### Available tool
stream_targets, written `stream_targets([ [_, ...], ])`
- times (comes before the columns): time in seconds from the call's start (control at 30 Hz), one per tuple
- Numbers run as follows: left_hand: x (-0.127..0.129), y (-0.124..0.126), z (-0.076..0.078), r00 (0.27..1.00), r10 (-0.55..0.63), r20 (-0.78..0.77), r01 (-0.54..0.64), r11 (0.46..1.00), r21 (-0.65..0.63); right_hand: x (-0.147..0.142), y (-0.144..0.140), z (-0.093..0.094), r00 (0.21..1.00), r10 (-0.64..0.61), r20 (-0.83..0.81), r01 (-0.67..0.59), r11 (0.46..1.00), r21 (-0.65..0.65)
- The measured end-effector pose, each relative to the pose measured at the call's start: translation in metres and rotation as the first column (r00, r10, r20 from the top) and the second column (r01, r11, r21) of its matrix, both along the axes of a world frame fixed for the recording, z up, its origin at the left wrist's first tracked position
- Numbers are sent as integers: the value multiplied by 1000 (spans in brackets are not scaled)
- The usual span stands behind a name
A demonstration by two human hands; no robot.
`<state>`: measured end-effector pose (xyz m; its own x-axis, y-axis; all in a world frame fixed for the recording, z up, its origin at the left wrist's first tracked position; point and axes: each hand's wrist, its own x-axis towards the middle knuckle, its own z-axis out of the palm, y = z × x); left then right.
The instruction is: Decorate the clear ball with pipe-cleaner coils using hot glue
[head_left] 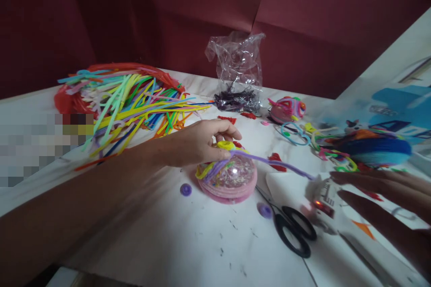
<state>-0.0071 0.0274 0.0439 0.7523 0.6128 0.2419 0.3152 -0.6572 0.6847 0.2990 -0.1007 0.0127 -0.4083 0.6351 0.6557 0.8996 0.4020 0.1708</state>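
Observation:
A clear dome [239,171] with a pink pipe-cleaner band round its base sits on the table. My left hand [205,143] reaches over it, thumb pressed on a purple pipe cleaner [269,160] that lies across the dome and sticks out to the right. Yellow and more purple strands show on the dome's left, and a yellow curled piece [225,145] on top; my fingers partly hide the far side. At the right, my right hand [387,197], blurred, has its fingers apart beside a white glue gun [328,204] with an orange light lit.
Black-handled scissors [292,231] lie right of the dome, near two purple coils [186,189]. Loose pipe cleaners [134,103] heap at back left. Behind stand a clear plastic bag [239,71] and a decorated ball [288,110]. A blue fuzzy thing [377,150] is at right.

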Motion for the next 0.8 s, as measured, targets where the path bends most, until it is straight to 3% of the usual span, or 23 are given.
stream_targets([
  [0.03,0,0,0,1000,4,-3,-4,1000,1,-20,6,10,995,94,9,-94,995,-14],
  [0.07,0,-1,0,1000,10,-10,-10,1000,2,-39,12,19,996,87,-19,-88,993,-84],
  [0.1,0,-1,1,1000,15,-18,-15,1000,2,-56,17,25,984,176,17,-175,984,-42],
  [0.23,0,-2,0,1000,19,-25,-19,1000,-8,-94,37,25,977,181,116,-174,983,-63],
  [0.43,-2,-2,-1,999,27,-19,-27,999,19,-95,47,15,970,241,19,-238,965,-107],
  [0.8,-3,-2,-1,999,23,-28,-23,1000,18,-95,44,6,970,235,62,-229,969,-95],
])
